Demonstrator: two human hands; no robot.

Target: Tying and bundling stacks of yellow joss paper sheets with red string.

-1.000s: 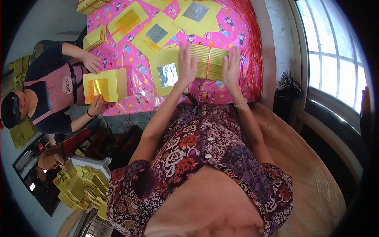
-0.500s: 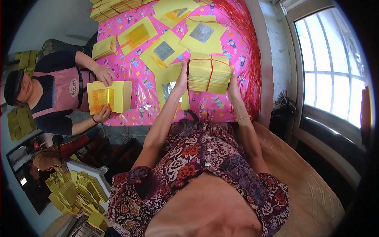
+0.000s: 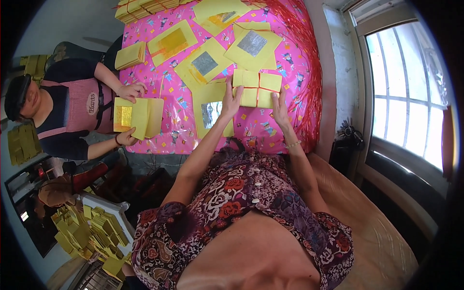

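A thick bundle of yellow paper (image 3: 250, 98) is tied crosswise with red string, its flat top facing up over the right part of the table. Along its left side my left hand (image 3: 232, 100) is pressed, fingers pointing away from me. Against its right near side is my right hand (image 3: 279, 108), thumb by the edge. The bundle is held between both hands; the fingers underneath are hidden. Beside my left hand lies a yellow sheet with a silver foil square (image 3: 211, 113). Just beyond the bundle is another silver-foil yellow sheet (image 3: 252, 44).
A pink patterned cover (image 3: 176, 137) lies over the table. Further yellow sheets (image 3: 172, 41) and tied stacks (image 3: 145, 8) lie on it. Red strings (image 3: 309, 77) hang along the right edge. At left, a co-worker (image 3: 72, 106) handles a gold-foil yellow sheet (image 3: 131, 116).
The bundle has tipped from showing its layered side to lying flatter, top face up. My hands have shifted along its sides with it. The co-worker's sheet has been folded over.
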